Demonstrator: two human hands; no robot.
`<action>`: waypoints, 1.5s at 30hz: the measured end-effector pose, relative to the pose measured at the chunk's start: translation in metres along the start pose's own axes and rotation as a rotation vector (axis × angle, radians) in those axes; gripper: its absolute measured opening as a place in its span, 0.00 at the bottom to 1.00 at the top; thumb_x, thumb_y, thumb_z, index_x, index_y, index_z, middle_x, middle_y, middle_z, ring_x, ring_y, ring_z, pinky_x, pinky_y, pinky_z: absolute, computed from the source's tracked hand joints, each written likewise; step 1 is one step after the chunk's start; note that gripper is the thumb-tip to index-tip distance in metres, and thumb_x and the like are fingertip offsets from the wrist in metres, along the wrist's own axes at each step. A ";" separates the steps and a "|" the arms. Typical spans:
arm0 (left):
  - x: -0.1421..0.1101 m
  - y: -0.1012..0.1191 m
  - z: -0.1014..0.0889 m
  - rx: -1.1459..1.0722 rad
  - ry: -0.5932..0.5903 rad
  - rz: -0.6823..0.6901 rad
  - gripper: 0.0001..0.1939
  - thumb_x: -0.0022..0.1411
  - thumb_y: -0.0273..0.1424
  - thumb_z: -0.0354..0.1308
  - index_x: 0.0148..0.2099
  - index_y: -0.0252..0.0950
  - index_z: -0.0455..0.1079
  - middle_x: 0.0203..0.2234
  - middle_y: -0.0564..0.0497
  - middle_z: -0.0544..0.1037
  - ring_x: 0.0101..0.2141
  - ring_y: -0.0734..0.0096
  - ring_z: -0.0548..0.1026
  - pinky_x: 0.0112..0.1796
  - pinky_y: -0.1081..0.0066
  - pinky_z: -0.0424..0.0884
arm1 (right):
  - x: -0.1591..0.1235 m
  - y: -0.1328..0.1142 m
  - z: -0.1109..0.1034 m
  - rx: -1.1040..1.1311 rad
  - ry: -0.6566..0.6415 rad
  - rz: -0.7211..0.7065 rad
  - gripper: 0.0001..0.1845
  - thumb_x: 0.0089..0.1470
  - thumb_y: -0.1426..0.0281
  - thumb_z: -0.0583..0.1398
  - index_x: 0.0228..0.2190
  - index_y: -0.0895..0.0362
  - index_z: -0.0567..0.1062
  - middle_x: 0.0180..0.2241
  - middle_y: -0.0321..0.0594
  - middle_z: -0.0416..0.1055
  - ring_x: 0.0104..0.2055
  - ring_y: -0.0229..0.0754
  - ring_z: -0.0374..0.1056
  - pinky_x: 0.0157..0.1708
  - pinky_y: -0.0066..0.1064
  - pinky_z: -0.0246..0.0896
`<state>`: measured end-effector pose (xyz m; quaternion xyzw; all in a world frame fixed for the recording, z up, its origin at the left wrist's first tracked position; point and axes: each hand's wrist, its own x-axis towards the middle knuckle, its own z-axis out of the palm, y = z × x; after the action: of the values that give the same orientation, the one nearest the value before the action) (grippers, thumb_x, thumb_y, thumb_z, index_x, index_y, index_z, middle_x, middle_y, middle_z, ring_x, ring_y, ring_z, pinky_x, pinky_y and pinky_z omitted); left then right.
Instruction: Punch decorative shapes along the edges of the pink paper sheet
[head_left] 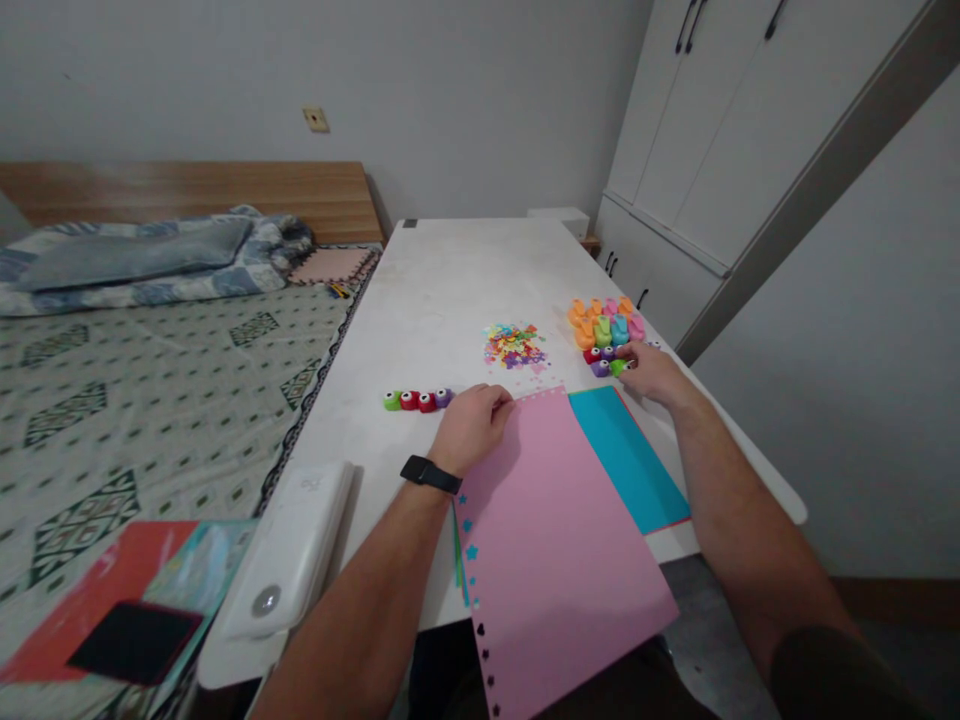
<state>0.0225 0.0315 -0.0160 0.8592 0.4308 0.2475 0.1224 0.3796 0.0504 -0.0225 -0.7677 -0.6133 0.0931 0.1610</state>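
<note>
A pink paper sheet [562, 540] lies at the table's front and overhangs its edge. Star-like holes run down its left side, and small cut-outs line its top edge. My left hand [476, 425] is closed at the sheet's top left corner, fingers pinched on the paper. To the right, my right hand [654, 372] has its fingers closed around a small craft punch, partly hidden, in a cluster of red, purple and green punches with eye shapes [601, 368]. Beyond them stand several orange, green, blue and pink punches [602, 331].
Tiny coloured paper cut-outs [516, 346] are heaped mid-table. A row of eyed punches [417, 400] stands left of my left hand. A blue sheet [626, 455] lies under the pink one. A white device [289, 550] sits at the table's left edge, a dark phone-like slab [136, 640] on the bed.
</note>
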 end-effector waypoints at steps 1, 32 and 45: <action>0.000 0.000 0.000 -0.001 -0.001 -0.001 0.10 0.69 0.33 0.54 0.39 0.37 0.74 0.33 0.47 0.79 0.36 0.63 0.75 0.39 0.65 0.67 | 0.001 0.001 0.002 0.025 0.008 0.010 0.28 0.44 0.71 0.64 0.50 0.55 0.77 0.46 0.45 0.78 0.42 0.48 0.73 0.43 0.35 0.66; -0.003 0.002 0.001 -0.002 -0.023 -0.014 0.10 0.69 0.31 0.53 0.39 0.36 0.75 0.34 0.46 0.79 0.37 0.63 0.76 0.39 0.66 0.69 | -0.018 -0.032 -0.007 0.275 0.526 -0.031 0.15 0.53 0.71 0.59 0.44 0.57 0.76 0.41 0.46 0.78 0.38 0.46 0.73 0.44 0.39 0.69; -0.005 0.006 0.006 -0.010 -0.048 -0.038 0.11 0.66 0.28 0.53 0.44 0.36 0.77 0.39 0.43 0.81 0.42 0.59 0.78 0.46 0.61 0.72 | -0.034 -0.238 -0.004 0.207 -0.096 -0.724 0.14 0.56 0.66 0.62 0.44 0.57 0.77 0.42 0.45 0.78 0.41 0.45 0.72 0.42 0.35 0.65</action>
<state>0.0272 0.0245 -0.0204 0.8559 0.4427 0.2268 0.1415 0.1565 0.0631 0.0651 -0.4756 -0.8391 0.1272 0.2313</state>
